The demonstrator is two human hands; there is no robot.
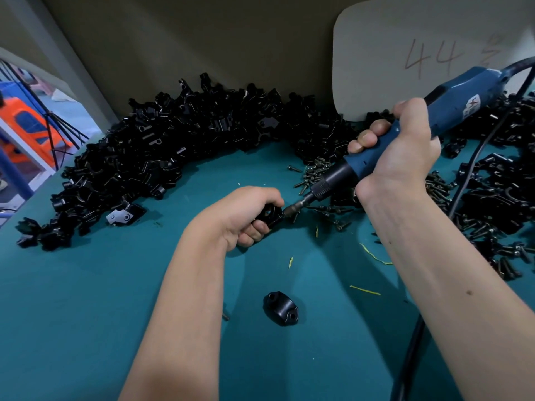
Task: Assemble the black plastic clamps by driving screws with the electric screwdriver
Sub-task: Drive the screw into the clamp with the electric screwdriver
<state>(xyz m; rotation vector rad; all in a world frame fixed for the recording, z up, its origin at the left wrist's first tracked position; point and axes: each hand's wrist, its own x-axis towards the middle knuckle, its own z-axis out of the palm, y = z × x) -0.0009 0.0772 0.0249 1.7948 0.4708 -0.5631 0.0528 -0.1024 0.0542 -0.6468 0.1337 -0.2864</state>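
Observation:
My left hand (246,211) grips a black plastic clamp (270,215) down on the teal table (86,299). My right hand (399,146) holds the blue electric screwdriver (373,157) tilted down to the left, and its bit (293,208) meets the clamp's right side. Any screw at the tip is hidden. Loose dark screws (314,172) lie just behind the bit. A single black clamp half (280,308) rests on the table nearer to me.
A large heap of black clamp parts (173,140) curves along the back and left. More clamp parts and screws (498,198) pile up on the right. The screwdriver's black cable (411,342) runs down the right. A pale board marked 44 (419,59) leans against the back wall.

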